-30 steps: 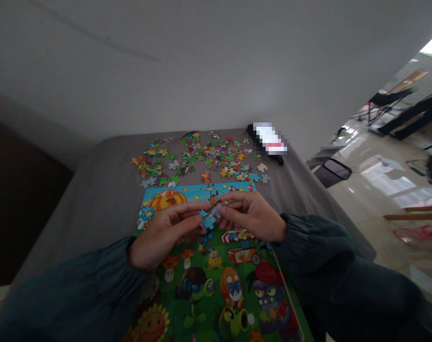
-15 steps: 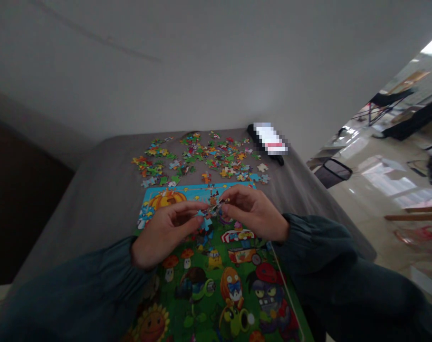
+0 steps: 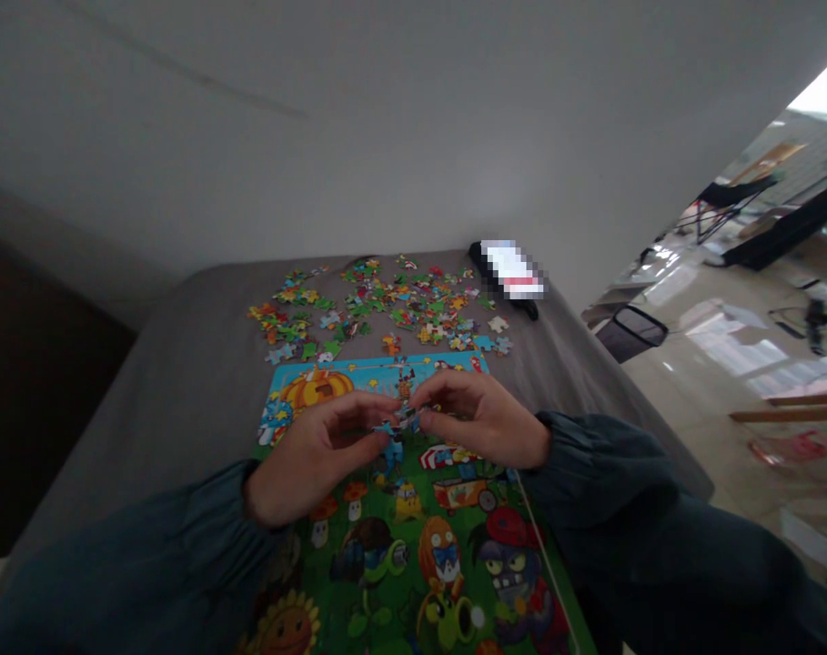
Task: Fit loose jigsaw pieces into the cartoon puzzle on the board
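Reaching in from the lower left, the left hand [image 3: 317, 459] lies palm down with its fingers curled, its grip clamped on the blue end of a small cluster of puzzle pieces [image 3: 400, 417]. The cluster sits between the hands, over the printed puzzle board [image 3: 413, 537], its long axis running roughly up and down in view, its upper end pointing toward the loose pieces [image 3: 413, 314]. From the lower right, the right hand [image 3: 485, 420] pinches the cluster's other side, its fingertips closed on it.
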`<move>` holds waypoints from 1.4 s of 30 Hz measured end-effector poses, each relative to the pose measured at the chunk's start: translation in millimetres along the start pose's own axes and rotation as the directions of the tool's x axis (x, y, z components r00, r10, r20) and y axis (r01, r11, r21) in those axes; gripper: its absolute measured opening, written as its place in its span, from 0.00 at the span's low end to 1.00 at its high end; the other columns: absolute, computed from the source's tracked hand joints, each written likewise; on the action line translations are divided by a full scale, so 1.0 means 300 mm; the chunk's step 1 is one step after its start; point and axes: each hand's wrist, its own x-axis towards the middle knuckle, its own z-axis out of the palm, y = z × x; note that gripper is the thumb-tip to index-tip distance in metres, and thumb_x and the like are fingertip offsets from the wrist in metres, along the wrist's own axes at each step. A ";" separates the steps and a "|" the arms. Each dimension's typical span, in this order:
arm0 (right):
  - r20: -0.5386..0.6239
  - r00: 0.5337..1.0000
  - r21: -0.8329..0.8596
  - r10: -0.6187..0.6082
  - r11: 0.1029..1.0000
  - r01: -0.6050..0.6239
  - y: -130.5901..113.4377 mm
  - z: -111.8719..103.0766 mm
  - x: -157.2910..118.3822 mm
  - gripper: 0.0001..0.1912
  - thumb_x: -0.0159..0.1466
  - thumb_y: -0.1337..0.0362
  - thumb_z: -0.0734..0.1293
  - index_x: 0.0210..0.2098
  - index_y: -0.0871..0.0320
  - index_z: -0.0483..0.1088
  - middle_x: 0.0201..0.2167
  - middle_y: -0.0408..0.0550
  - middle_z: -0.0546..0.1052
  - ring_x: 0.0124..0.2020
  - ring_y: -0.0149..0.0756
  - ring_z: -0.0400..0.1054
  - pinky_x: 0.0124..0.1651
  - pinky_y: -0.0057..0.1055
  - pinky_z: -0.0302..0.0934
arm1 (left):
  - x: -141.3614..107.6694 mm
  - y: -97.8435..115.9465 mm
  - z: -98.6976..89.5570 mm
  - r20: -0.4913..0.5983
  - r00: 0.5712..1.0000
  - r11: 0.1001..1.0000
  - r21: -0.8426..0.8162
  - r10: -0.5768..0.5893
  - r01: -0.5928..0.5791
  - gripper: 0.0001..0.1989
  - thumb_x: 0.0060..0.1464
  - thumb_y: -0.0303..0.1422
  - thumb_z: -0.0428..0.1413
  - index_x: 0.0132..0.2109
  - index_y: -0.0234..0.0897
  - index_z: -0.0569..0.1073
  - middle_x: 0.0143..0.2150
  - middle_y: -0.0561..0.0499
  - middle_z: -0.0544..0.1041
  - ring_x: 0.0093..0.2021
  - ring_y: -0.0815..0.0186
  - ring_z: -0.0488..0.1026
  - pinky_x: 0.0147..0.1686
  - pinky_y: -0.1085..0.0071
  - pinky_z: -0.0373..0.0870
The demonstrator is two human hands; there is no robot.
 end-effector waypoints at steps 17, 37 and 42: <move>0.096 0.987 0.086 0.126 0.987 -0.134 0.012 0.025 -0.014 0.14 0.55 0.63 0.75 0.34 0.59 0.66 0.27 0.42 0.76 0.27 0.28 0.71 0.30 0.25 0.64 | -0.005 0.004 0.017 -0.058 0.996 0.993 0.097 0.071 -0.065 0.10 0.49 0.35 0.65 0.39 0.39 0.78 0.35 0.50 0.82 0.34 0.66 0.78 0.34 0.75 0.76; -0.076 0.996 -0.655 -0.048 0.756 -0.013 -0.054 -0.198 0.002 0.15 0.68 0.54 0.63 0.36 0.58 0.75 0.29 0.46 0.79 0.29 0.31 0.72 0.33 0.29 0.62 | -0.020 0.035 0.021 -0.271 0.963 0.989 0.146 0.001 0.040 0.17 0.46 0.43 0.66 0.42 0.42 0.81 0.34 0.51 0.83 0.32 0.64 0.79 0.31 0.74 0.77; -0.324 0.936 -0.824 0.135 0.445 -0.350 0.022 -0.459 0.010 0.14 0.60 0.56 0.71 0.39 0.61 0.74 0.35 0.52 0.77 0.34 0.38 0.70 0.36 0.33 0.60 | -0.015 0.035 0.003 -0.271 0.959 0.976 0.176 -0.078 0.129 0.22 0.48 0.49 0.63 0.46 0.41 0.80 0.35 0.50 0.82 0.30 0.65 0.76 0.24 0.76 0.71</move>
